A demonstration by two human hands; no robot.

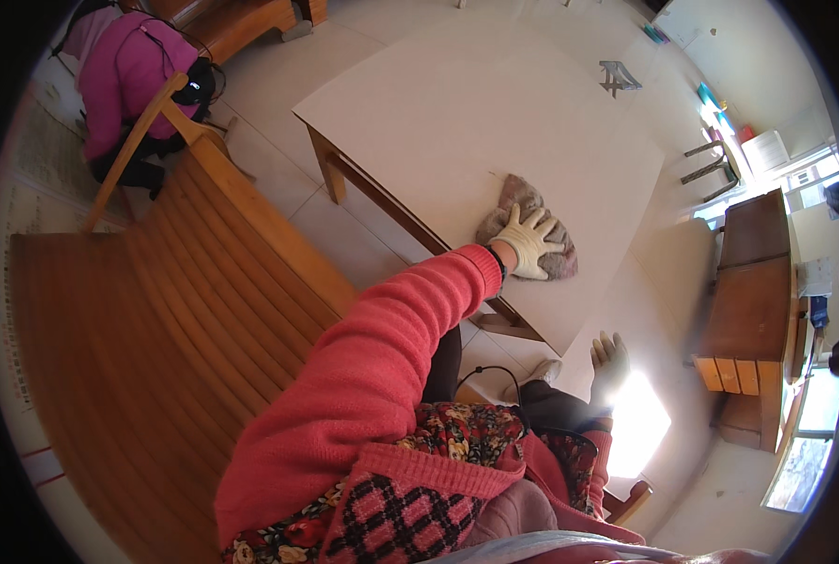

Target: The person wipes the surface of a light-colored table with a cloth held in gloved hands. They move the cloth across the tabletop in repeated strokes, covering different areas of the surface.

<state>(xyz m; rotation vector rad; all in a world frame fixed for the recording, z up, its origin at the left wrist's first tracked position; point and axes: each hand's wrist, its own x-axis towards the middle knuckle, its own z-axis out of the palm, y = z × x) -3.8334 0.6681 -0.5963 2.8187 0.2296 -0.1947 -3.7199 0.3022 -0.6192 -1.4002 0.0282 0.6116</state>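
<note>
My left hand (529, 242), in a pale glove, lies flat with its fingers spread on a crumpled brownish-grey cloth (523, 194). Under the cloth is the top of a white table (457, 122), close to its near corner. My left sleeve is pink knit and reaches across from the lower left. Off the table's edge, lower right, my right hand (610, 362) is raised in a similar glove. Its fingers are stretched out and nothing is in them.
A slatted wooden bench (156, 310) runs along the left. Beyond it a person in a purple top (142, 70) bends over. A wooden cabinet (744, 320) stands at the right, with a stool (711, 169) farther back. Bright sunlight (640, 428) falls on the floor beside me.
</note>
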